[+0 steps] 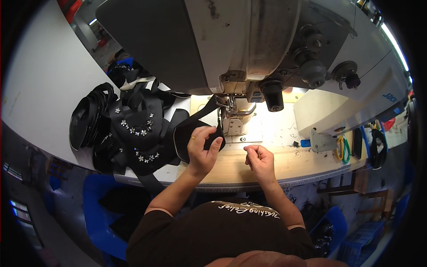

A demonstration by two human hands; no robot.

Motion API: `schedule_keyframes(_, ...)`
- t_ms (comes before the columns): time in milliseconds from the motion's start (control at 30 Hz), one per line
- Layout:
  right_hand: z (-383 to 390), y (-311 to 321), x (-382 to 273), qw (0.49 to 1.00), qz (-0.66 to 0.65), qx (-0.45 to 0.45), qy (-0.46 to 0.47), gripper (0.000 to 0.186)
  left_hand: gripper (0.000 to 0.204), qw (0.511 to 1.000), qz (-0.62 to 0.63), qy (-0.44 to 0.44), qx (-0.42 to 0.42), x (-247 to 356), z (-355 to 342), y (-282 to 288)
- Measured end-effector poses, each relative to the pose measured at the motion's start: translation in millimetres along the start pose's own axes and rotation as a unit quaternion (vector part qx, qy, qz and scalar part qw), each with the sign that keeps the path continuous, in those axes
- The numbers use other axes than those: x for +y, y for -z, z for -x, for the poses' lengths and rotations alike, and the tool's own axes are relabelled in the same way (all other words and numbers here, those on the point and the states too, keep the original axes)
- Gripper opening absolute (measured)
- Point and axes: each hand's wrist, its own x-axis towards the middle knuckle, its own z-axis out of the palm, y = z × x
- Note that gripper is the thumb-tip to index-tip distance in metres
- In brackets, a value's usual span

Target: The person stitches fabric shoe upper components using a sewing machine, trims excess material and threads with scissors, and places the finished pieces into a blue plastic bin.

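Note:
My left hand [203, 149] is over a black fabric piece [181, 139] with rounded corners and a pale edge. Its thumb stands apart from its bent fingers, and the fabric shows behind them. From that piece a black strip [202, 114] runs up to the presser foot [230, 106] of a sewing machine [240, 40]. To the right, my right hand [260, 161] hovers over the wooden table edge, thumb and forefinger pinched together. Whatever may be between those fingertips is too small to make out.
Left of the machine lies a heap of black fabric pieces [149, 109] with shiny flower ornaments, beside a stack of black loops [91, 115]. Yellow-and-green-handled snips [343, 149] rest at the right. Thread scraps dot the table. A blue bin [93, 213] stands below on the left.

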Motion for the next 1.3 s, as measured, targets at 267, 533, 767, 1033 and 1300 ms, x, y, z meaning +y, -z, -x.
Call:
schedule_keyframes(267,-1,-20,8,0.998,0.029,-0.04,0.024,0.016,0.07,0.873,0.407,0.253,-0.089,-42,-83,-29)
schedule_keyframes(533,-7,-22,16,0.996,0.078,-0.035,0.028,0.014,0.052,0.927,0.208,0.31,-0.045,-68,-105,-21)
schedule_keyframes(767,-15,-14,27,0.996,0.087,-0.022,-0.002,0.016,0.034,0.921,-0.13,0.222,-0.293,-111,-121,-82)
schedule_keyframes(1033,-19,-3,30,0.999,-0.023,-0.018,-0.045,0.016,0.038,0.828,0.503,0.249,0.001,-46,-145,83)
schedule_keyframes(1300,-17,6,31,0.998,-0.053,-0.014,-0.032,0.015,0.036,0.955,0.195,0.094,0.203,71,-127,298)
